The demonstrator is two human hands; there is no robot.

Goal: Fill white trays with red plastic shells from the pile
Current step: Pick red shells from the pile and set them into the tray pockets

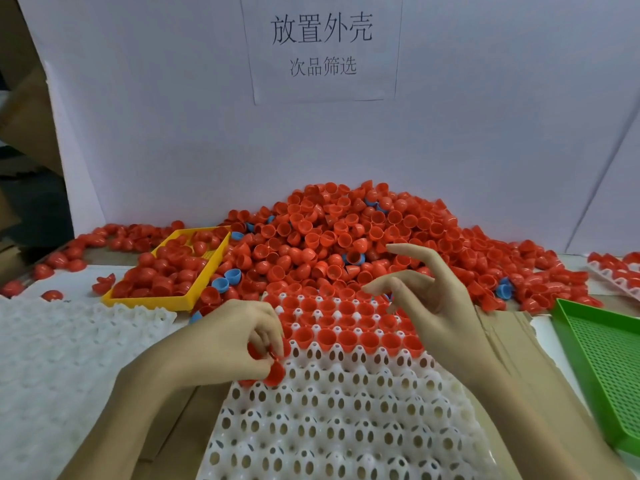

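While the left hand (239,341) pinches red shells (273,370) — perhaps 2 — the right hand (429,299) hovers slack over the tray (346,410).

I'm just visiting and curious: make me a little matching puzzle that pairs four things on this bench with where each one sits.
Things:
1. yellow plastic tray
2. green perforated plastic tray
3. pile of red plastic shells
4. white tray with egg-shaped holes

Places:
A. far right edge
B. heaped against the back wall
C. under both hands, far rows filled
D. left of the pile, holding red shells

Pairs: 1-D, 2-A, 3-B, 4-C
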